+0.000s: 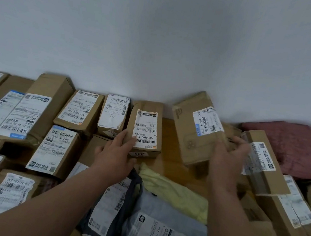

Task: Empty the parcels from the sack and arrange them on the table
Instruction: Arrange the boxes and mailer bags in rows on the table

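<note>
Several labelled cardboard parcels lie on a wooden table against a white wall. My left hand grips the near left corner of a small brown box with a white label, its thumb resting on the label. My right hand is blurred, with spread fingers against the near right side of a larger tilted box that leans up off the table. Soft mailer bags lie in front: a dark one, a grey one and a pale yellow one.
Rows of boxes fill the left side up to the wall. A long box and other cartons are piled at the right. A reddish woven sack lies at the far right by the wall.
</note>
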Demonstrator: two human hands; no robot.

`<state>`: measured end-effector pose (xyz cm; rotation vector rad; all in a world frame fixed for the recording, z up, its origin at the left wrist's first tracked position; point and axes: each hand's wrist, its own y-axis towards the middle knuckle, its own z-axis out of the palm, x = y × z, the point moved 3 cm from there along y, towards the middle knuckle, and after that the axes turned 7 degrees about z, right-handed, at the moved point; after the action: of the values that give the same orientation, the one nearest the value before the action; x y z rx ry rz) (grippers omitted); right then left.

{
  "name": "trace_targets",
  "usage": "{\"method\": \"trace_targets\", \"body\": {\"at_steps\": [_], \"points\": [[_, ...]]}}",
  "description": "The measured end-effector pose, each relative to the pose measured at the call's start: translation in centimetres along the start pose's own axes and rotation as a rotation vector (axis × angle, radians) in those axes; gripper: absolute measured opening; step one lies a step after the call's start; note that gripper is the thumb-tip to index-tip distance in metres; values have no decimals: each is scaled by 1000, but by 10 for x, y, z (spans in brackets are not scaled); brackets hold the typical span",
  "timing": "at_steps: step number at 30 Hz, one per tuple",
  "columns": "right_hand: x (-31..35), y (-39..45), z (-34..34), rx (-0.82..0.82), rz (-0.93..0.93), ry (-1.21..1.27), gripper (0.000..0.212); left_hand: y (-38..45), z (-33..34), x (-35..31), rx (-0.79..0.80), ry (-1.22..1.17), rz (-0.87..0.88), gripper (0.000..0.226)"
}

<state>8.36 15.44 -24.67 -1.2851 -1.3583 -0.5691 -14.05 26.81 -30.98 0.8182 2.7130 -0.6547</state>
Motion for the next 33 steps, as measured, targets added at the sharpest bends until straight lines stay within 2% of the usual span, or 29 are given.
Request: {"method": "trace_targets", "body": {"at_steps": [5,9,12,15,17,19,24,28,29,31,33], "points": [[-53,-9,31,46,289,123,14,0,1,1,-11,-4,-2,67],[-75,-8,38,41,399,107,12,1,-1,2,-29,-3,-3,65],[-79,1,43,154,466,-50,30,2,-3,3,-44,-3,-10,63],[-73,6,41,330,435,-415,54,2,-3,2,-51,3,-9,63],[-70,6,36,390,409,-526,61,1,-2,1,-54,12,-7,64],[-73,5,34,389,398,-486,60,1,-1,1,-59,24,-6,65],[-92,5,41,324,588,-40,66,2,-1,1,-72,70,-2,67],[-96,-5,42,420,591,-162,42,1,-1,-1,-86,72,-4,67],[-92,-7,40,457,567,-226,40,0,0,-2,-105,73,-2,67],[-77,-7,37,520,463,-342,49,-1,0,-4,-149,77,10,68],[-52,-7,28,500,336,-430,48,-1,-1,-9,-173,78,38,69]]}}
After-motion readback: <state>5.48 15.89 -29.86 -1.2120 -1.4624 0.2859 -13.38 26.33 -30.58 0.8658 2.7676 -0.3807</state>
